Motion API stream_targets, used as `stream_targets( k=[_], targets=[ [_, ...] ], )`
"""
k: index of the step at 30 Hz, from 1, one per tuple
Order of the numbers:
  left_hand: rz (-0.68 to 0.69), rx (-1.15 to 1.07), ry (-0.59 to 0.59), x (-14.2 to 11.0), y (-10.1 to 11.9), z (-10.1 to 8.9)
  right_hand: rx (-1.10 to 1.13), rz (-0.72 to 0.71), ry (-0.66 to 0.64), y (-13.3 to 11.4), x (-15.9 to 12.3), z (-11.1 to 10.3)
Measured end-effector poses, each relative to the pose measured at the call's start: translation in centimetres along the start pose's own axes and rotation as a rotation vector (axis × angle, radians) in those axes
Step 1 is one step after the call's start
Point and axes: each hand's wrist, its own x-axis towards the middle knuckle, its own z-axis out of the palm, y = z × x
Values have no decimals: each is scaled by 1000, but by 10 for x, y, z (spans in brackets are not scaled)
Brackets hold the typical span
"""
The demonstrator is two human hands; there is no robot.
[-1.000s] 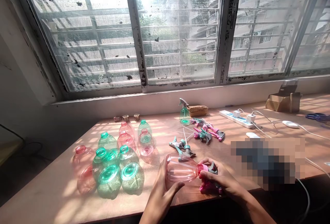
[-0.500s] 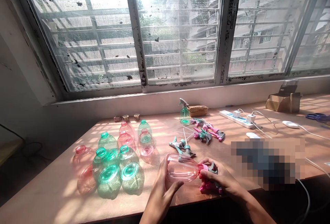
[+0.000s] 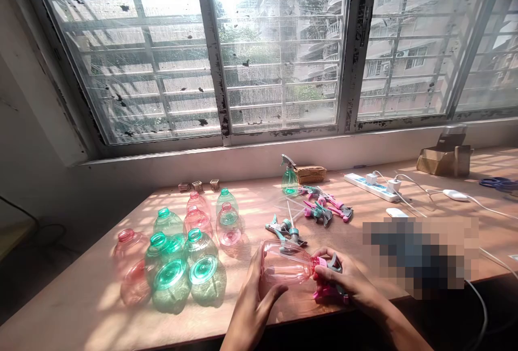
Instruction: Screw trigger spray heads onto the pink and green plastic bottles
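Observation:
A clear pink bottle (image 3: 285,265) lies sideways between my hands above the table's front edge. My left hand (image 3: 259,291) wraps its base, thumb along the near side. At the neck, my right hand (image 3: 340,275) grips a pink and grey spray head (image 3: 322,262), which sits on the bottle's mouth; whether its thread is fully seated I cannot tell. Another pink spray head part (image 3: 326,295) shows below my right fingers. Just beyond the bottle lie teal and grey spray heads (image 3: 288,228).
Several open green bottles (image 3: 202,256) and pink bottles (image 3: 129,251) stand at the left. More spray heads (image 3: 321,211) lie behind my hands, near a capped green spray bottle (image 3: 290,179). A power strip (image 3: 370,186) with cables, a cardboard box (image 3: 443,159) and scissors (image 3: 497,183) are at the right.
The bottle has rolled slightly about its length in my hands. Both hands keep nearly the same place and grip.

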Motion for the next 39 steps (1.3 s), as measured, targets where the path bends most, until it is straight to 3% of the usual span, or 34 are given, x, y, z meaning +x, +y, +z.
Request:
stream_targets(
  k=[4,12,21,29,35,39],
  targets=[
    [64,-32,36,1,-7,3,47,14,24,2,0,1],
    [23,-117,57,1,-6,3,-46,-16,-2,-1,-1,2],
    [86,46,163,2,-2,1,30,-8,79,4,1,3],
    [-6,-48,148,0,12,-1,-32,-33,8,3,1,3],
    [73,68,152,2,14,-3,45,-16,59,2,1,1],
    [21,-12,102,1,10,-1,10,-32,75,4,2,0]
  ],
)
